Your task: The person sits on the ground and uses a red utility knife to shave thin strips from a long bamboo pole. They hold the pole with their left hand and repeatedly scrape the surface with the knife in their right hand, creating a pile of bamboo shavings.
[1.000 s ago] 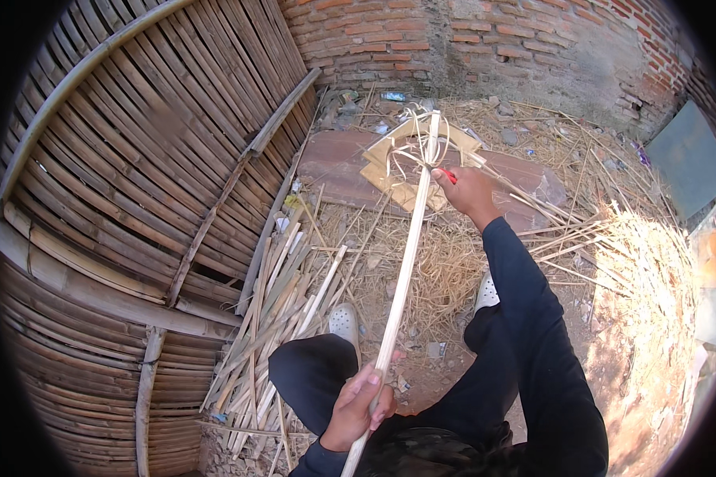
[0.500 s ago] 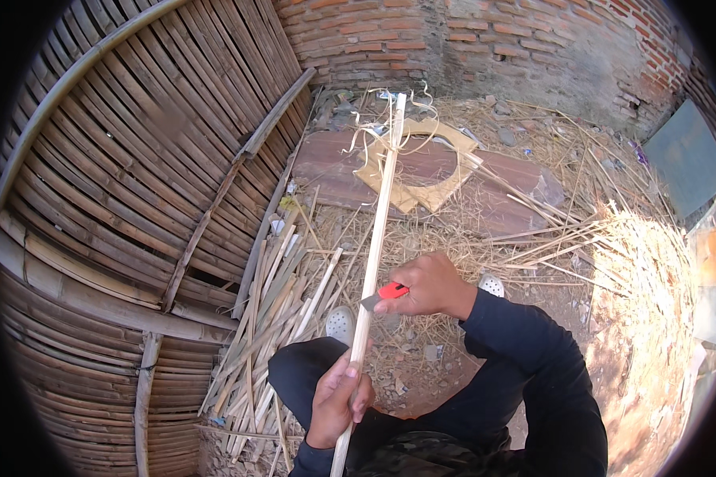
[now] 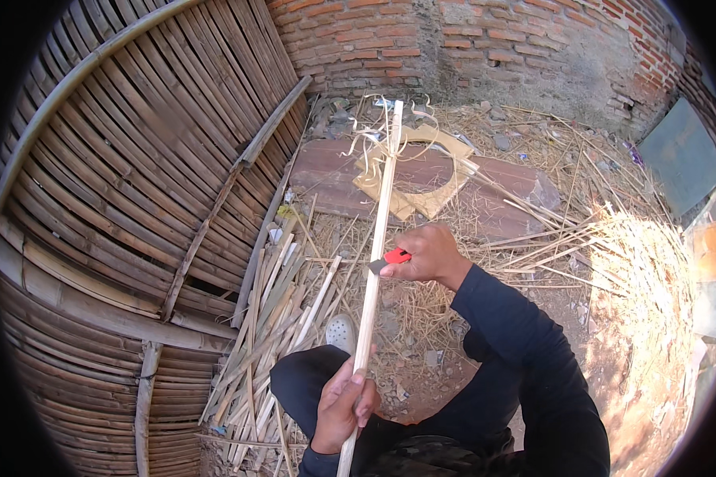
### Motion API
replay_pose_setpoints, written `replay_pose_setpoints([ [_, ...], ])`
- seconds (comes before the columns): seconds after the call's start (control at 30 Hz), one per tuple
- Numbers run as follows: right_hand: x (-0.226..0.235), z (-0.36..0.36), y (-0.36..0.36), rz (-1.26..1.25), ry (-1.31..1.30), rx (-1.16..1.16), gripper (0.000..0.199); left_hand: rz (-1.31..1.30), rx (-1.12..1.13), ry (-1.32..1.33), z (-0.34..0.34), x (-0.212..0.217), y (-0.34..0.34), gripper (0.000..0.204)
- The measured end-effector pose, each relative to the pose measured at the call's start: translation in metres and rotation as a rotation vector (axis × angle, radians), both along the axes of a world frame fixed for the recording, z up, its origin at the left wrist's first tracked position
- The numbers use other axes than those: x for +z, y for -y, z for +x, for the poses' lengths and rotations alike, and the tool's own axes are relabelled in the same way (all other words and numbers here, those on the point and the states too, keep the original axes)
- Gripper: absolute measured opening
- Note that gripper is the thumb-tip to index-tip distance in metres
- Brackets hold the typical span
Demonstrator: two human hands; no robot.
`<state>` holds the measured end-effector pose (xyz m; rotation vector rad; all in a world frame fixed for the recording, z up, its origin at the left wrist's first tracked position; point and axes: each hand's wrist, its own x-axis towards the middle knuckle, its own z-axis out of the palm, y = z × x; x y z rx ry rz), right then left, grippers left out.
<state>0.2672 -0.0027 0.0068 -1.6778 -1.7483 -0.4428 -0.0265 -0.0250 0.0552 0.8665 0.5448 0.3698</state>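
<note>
A long pale strip of split bamboo or wood (image 3: 382, 215) runs from my lap away from me. Near its lower end my left hand (image 3: 347, 403) is closed around it. My right hand (image 3: 431, 254) grips a red utility knife (image 3: 396, 257), its grey blade against the strip about midway along. Thin curled shavings (image 3: 371, 139) hang from the strip's far end. Beneath that end lies a tan board with a large round hole (image 3: 410, 199).
To the left stands a bamboo-slat wall (image 3: 135, 175), with a pile of cut strips (image 3: 270, 334) beside it. A brown panel (image 3: 326, 179) lies ahead, before a brick wall (image 3: 358, 48). Loose strips and straw (image 3: 549, 238) cover the ground at right. My shoe (image 3: 340, 332) is near the pile.
My right hand has moved away from me along the strip with the knife blade. My left hand keeps its hold on the strip, shifted slightly to the right.
</note>
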Motion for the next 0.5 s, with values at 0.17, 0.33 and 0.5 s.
replay_pose_setpoints([
  [0.17, -0.013, 0.025, -0.013, 0.026, -0.037, -0.131, 0.058, -0.017, -0.02, 0.006, 0.004, 0.002, -0.001, 0.046],
  [0.33, -0.02, 0.076, -0.024, -0.025, -0.115, -0.362, 0.059, -0.009, -0.039, -0.061, 0.0, 0.004, 0.011, 0.047],
  [0.5, -0.017, 0.111, -0.013, -0.007, -0.163, -0.492, 0.066, 0.011, -0.125, -0.094, 0.001, 0.0, 0.02, 0.048],
])
